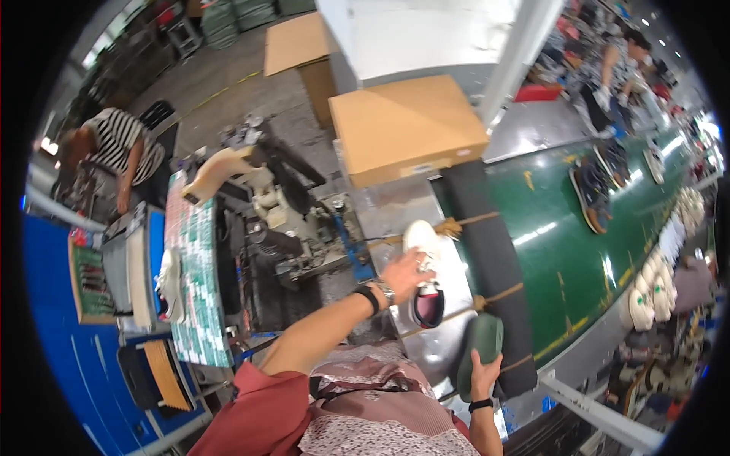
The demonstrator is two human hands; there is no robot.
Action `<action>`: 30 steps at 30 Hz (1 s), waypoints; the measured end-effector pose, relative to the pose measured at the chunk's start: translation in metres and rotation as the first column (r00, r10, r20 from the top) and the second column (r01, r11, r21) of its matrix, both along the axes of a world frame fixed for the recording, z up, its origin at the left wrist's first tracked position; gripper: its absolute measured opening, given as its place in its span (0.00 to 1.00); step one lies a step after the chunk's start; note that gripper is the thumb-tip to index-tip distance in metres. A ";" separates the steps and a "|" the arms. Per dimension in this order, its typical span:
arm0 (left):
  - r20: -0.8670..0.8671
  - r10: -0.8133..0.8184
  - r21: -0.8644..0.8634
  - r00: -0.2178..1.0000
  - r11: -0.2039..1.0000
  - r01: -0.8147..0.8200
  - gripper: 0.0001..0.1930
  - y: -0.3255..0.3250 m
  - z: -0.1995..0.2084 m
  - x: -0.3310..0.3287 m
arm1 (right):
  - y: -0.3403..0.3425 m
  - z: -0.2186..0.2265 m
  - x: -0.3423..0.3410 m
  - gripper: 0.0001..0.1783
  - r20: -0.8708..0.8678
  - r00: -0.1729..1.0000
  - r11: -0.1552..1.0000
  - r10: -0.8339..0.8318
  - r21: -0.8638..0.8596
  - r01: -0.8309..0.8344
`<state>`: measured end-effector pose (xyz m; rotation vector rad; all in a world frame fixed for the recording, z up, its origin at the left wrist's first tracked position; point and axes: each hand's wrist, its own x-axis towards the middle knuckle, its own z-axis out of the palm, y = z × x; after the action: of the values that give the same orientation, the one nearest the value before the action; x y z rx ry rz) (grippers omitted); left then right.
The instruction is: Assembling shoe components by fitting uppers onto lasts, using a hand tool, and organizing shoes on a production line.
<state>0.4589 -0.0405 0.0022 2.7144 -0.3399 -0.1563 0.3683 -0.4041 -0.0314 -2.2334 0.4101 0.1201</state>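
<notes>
Two bare hands at a metal bench (pixel 426 346), seen from above; left hand (pixel 407 272) with wristwatch and dark band, fingers curled over a white shoe (pixel 423 247) with dark red lining, shoe lying on the bench surface with its opening toward the person; right hand (pixel 484 374), dark band at the wrist, closed around the lower end of a dark green shoe last (pixel 482 346), held upright just beside the bench edge and near the white shoe, not touching it. Black padded roll (pixel 487 258) tied with tan cords, lying between bench and green conveyor belt (pixel 566 266); dark shoes (pixel 591 194) riding on the belt, well apart from the hands; row of pale lasts (pixel 654 289) along the belt's far side. Closed cardboard box (pixel 407 125) beyond the bench; second cardboard box (pixel 300 45) farther off on the concrete floor. Cluttered grey machine (pixel 293 228) to the left of the bench, with a cream-coloured last (pixel 220 171) mounted on top; green patterned panel (pixel 194 281) beside it. Person in a striped shirt (pixel 122 144) bent over at far left; another person (pixel 620 64) standing at upper right.
</notes>
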 end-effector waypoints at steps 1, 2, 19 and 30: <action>0.026 0.017 -0.024 1.000 1.000 -0.016 0.29 -0.001 -0.014 -0.004 | -0.008 -0.017 -0.012 0.34 0.028 1.000 1.000 -0.013 -0.016 0.013; 0.223 0.052 -0.103 0.973 0.994 -0.030 0.33 -0.004 -0.048 -0.015 | -0.010 -0.032 -0.022 0.35 0.054 0.998 1.000 -0.014 -0.025 0.015; 0.348 0.936 0.367 0.062 -0.075 -0.927 0.39 0.430 -0.038 -0.498 | 0.141 0.022 0.018 0.34 0.181 0.688 0.669 0.702 -0.497 -0.552; -0.070 0.827 0.267 0.557 0.554 -0.788 0.18 0.377 -0.055 -0.488 | 0.211 0.036 -0.016 0.17 0.061 0.892 0.760 0.448 -0.551 -0.345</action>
<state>-0.0293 0.3370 -0.0529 2.7066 1.0728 -0.1796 0.3518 -0.1929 0.0049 -2.8272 -0.1817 0.0132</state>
